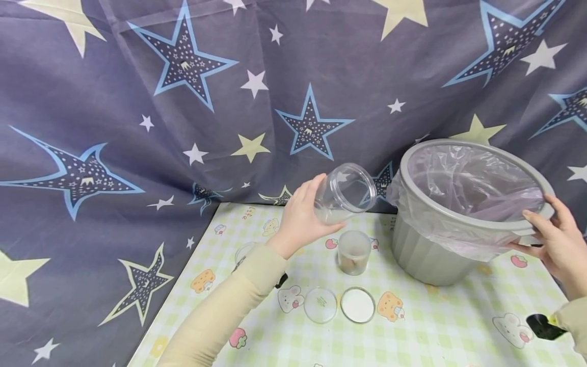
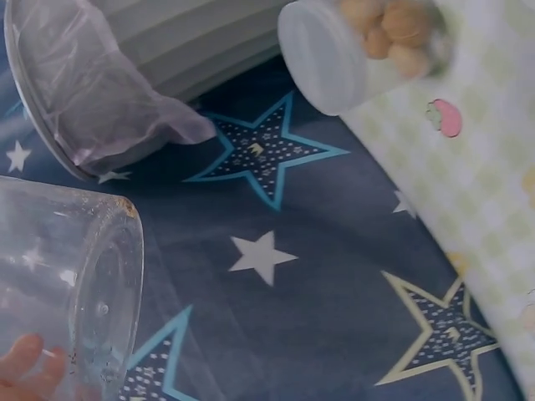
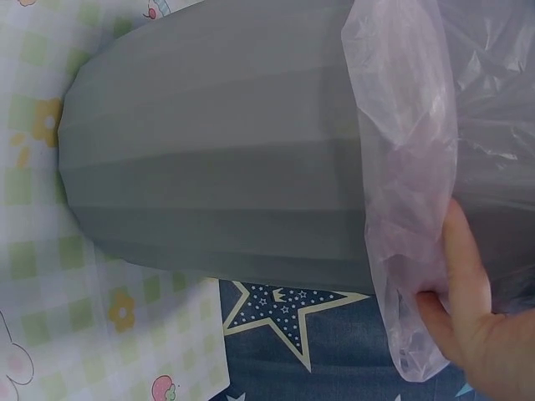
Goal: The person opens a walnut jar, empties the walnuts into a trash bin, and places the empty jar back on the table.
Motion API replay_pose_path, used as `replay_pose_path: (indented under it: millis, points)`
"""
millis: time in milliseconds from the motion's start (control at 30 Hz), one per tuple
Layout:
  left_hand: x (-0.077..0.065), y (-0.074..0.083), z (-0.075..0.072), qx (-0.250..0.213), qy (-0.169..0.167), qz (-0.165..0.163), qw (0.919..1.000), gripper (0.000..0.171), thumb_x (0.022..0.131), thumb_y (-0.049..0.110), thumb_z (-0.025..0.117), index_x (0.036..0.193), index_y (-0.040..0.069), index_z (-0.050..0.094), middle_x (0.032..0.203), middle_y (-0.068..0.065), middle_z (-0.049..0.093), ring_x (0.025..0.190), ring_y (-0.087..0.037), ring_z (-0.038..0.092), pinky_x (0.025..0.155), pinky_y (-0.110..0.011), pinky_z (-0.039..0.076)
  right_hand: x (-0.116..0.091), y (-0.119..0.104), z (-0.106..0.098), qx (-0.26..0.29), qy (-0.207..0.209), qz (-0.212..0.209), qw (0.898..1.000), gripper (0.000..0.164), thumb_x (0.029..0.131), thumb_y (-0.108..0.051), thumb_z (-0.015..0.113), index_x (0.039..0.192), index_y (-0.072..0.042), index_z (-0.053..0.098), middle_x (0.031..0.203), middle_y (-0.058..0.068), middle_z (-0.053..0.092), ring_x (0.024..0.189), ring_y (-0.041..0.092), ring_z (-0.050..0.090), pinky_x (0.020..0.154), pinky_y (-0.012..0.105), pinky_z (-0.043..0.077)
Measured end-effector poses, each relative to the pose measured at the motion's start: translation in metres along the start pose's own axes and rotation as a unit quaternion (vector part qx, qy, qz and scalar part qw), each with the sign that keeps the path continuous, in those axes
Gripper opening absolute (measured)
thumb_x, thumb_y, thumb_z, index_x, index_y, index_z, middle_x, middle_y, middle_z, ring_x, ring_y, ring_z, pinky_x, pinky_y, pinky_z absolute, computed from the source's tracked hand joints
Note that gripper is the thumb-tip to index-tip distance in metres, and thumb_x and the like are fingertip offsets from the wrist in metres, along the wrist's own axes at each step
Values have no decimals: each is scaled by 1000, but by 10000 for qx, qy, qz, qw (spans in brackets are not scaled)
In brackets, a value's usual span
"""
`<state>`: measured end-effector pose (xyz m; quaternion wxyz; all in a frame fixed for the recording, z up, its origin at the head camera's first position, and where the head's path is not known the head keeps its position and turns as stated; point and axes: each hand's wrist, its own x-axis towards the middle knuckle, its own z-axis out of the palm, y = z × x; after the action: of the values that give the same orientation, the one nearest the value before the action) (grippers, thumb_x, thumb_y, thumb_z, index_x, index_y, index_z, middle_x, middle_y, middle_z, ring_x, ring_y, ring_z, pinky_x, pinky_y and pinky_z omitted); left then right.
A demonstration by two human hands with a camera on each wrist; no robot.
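Note:
My left hand [image 1: 300, 216] grips a clear plastic jar [image 1: 337, 196], which is lidless, tilted with its mouth to the right, and held above the table. Nothing shows inside it; in the left wrist view, fingertips [image 2: 33, 368] show through the jar wall near its base. With my right hand [image 1: 557, 237] I grip the right rim of a grey trash bin [image 1: 426, 255], pinching the rim and the pinkish clear liner bag [image 3: 410, 192] folded over it. The bin leans toward me. Between jar and bin stands a smaller frosted jar [image 1: 354, 244] with brown, nut-like round pieces [image 2: 405, 25] inside.
Two round lids lie in front of the small jar: a clear lid [image 1: 320, 305] and a white lid [image 1: 358, 305]. Another clear round item [image 1: 244, 251] is partly hidden behind my left forearm. A star-patterned curtain [image 1: 220, 102] hangs behind the checked tablecloth [image 1: 412, 336].

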<state>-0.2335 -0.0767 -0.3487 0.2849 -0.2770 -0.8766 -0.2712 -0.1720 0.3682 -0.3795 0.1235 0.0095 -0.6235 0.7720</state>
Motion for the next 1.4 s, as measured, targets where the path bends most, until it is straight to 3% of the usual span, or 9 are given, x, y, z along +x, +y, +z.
replay_pose_path:
  millis: [133, 300, 600, 833, 1033, 1133, 1300, 1400]
  points:
    - [-13, -6, 1, -187, -105, -389, 9990, 107, 55, 42, 90, 141, 10, 35, 132, -13, 52, 117, -28, 53, 95, -45, 48, -1, 0, 0, -288, 87, 77, 9995, 71, 97, -5, 45, 151, -33, 8, 82, -7, 31, 49, 7, 27, 48, 20, 53]
    - [-29, -15, 3, -437, -239, -967, 9941, 111, 54, 40, 90, 144, 14, 31, 134, -14, 50, 117, -30, 54, 94, -48, 48, -2, -1, 2, -302, 101, 95, 9994, 70, 98, -5, 44, 151, -32, 8, 86, -7, 29, 52, 5, 31, 49, 19, 53]
    - [-56, -29, 18, -724, -261, -1508, 9856, 107, 59, 38, 88, 145, 17, 28, 136, -12, 46, 121, -31, 50, 94, -52, 47, -3, -1, 3, -329, 131, 215, 9991, 73, 98, -6, 43, 152, -32, 0, 87, -6, 22, 56, 5, 27, 50, 19, 53]
    - [-71, -38, 34, -1297, -122, -2074, 9696, 106, 61, 34, 87, 146, 16, 26, 136, -14, 44, 125, -32, 46, 102, -51, 42, 0, 4, -1, -338, 87, 98, 9993, 72, 98, -6, 45, 151, -33, 6, 107, -9, 31, 67, -1, 52, 50, 20, 54]
    - [-82, -47, 49, -1535, -206, -2472, 9565, 105, 59, 30, 88, 146, 23, 29, 133, -13, 46, 122, -30, 48, 102, -52, 41, 1, 4, -4, -279, 138, -11, 9995, 68, 97, -6, 47, 150, -32, 14, 94, -6, 34, 51, 4, 38, 49, 20, 53]
    - [-86, -52, 58, -1573, -218, -2605, 9523, 106, 59, 30, 88, 146, 25, 29, 133, -13, 44, 122, -29, 48, 102, -52, 42, 1, 3, -3, -230, 177, -8, 9996, 67, 96, -6, 48, 150, -32, 16, 99, -7, 33, 55, 2, 43, 49, 20, 53]
    - [-95, -62, 72, -1539, -247, -2751, 9487, 107, 59, 32, 89, 147, 26, 29, 130, -14, 43, 117, -31, 50, 101, -50, 43, -2, 0, 1, -410, 244, 70, 9988, 71, 97, -7, 46, 152, -31, 8, 90, -7, 30, 53, 5, 32, 49, 17, 52]
    - [-99, -68, 77, -1442, -370, -2876, 9461, 107, 59, 34, 89, 147, 24, 28, 128, -15, 43, 115, -31, 50, 100, -48, 45, -3, -2, 3, -302, 204, 111, 9993, 72, 97, -6, 46, 152, -31, 6, 85, -7, 29, 55, 4, 32, 49, 18, 52]
